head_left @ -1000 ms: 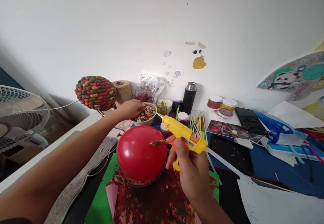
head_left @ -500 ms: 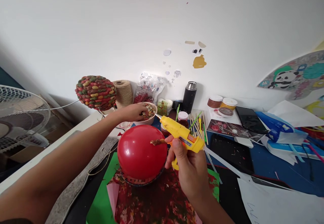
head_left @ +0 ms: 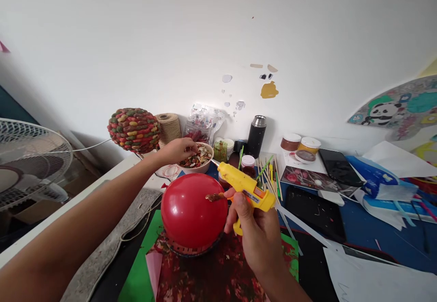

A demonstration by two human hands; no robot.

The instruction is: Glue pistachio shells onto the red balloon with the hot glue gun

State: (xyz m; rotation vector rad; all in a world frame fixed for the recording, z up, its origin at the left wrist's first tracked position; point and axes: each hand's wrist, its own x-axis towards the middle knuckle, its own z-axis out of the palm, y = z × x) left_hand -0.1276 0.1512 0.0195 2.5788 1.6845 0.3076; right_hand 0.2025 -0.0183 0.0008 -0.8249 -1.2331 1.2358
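My right hand point(head_left: 260, 234) is wrapped around a yellow hot glue gun point(head_left: 241, 181), a clear glue stick trailing from its back. A small paintbrush with brown-smeared bristles point(head_left: 214, 197) also juts from between those fingers, in front of a red balloon point(head_left: 194, 208). The balloon rests in a dark-rimmed basket point(head_left: 194, 250). At the near left edge of a pale bowl point(head_left: 196, 169), just above its painted nutshell-like pieces point(head_left: 204, 154), my left hand point(head_left: 179, 151) has its fingers curled together. Whatever those fingers pinch, if anything, is too small to make out.
Paint-stained paper point(head_left: 205, 279) lies under the basket on a green sheet point(head_left: 136, 272). Behind stand a twine spool point(head_left: 170, 129), a black flask point(head_left: 256, 136) and paint jars point(head_left: 309, 147). A shell-covered ball point(head_left: 134, 130) and a fan point(head_left: 32, 165) are at left.
My left hand has lifted from among the pieces in the bowl to above its near left side. The view has tilted slightly upward. My right hand keeps hold of the glue gun and brush.
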